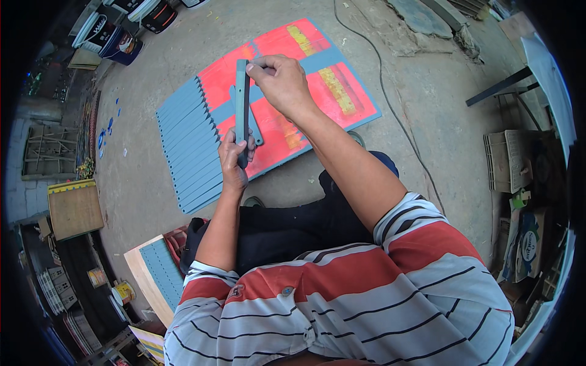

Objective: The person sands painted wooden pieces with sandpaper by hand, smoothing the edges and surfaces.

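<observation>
A grey concrete floor (pixel 421 100) lies before you, bearing a red board (pixel 274 47) with blue-grey slats (pixel 183 152) across its left part. Your left hand (pixel 233 165) grips the blue-grey strip's (pixel 240 104) lower end; your right hand (pixel 285 87) meets its top, whether pinching I can't tell.

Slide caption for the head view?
Left hand holds a bluish strip, right hand at its upper end, over a red board, more strips lined up left.

Grey, scuffed concrete floor (pixel 452 131) lies in soft, even light. A dark cable (pixel 381 67) snakes across it. Buckets (pixel 157 17) stand at its far left corner; a pale block wall (pixel 17 140) and dark shelves (pixel 76 259) border its left edge.
</observation>
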A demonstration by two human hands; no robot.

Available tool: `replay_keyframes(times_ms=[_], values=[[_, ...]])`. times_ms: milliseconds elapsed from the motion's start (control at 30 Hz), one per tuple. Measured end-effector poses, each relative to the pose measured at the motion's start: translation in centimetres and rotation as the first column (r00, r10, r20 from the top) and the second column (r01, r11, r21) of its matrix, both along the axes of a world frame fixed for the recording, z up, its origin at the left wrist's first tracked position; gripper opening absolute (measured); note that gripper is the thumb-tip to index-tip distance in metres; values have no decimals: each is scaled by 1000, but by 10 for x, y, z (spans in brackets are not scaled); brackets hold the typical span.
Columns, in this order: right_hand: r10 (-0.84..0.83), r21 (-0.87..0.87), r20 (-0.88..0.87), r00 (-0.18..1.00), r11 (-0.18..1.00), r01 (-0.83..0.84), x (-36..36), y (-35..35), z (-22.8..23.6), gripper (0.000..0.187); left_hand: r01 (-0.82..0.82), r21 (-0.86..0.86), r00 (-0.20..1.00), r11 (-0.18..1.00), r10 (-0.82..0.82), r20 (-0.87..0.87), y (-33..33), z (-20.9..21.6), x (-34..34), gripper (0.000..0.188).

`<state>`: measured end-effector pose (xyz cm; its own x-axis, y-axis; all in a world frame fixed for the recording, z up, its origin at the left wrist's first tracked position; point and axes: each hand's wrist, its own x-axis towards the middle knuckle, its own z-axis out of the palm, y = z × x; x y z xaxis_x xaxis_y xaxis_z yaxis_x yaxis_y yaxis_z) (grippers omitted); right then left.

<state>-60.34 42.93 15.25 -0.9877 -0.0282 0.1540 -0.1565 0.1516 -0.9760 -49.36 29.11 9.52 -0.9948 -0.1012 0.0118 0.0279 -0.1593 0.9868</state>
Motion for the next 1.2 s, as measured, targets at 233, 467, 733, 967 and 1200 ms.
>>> replay_keyframes(times_ms=[233,467,733,967,1200], values=[[49,22,-3,999,999,-49,2,4,8,32,-22,-57,1000,998,23,10,-2,-3,0,34],[-9,-28,-71,997,1000,7,3,5,2,33,-11,-83,1000,996,12,7,1,-7,-3,34],[15,-2,-57,998,1000,-15,4,8,3,33,16,-93,999,996,-12,38,3,-8,-3,33],[68,82,-32,997,994,-66,7,8,8,32,41,-108,999,993,-37,33,-1,-10,-3,32],[79,23,-41,996,997,-78,7,6,5,31,61,-113,997,992,-56,51,0,-11,-3,36]])
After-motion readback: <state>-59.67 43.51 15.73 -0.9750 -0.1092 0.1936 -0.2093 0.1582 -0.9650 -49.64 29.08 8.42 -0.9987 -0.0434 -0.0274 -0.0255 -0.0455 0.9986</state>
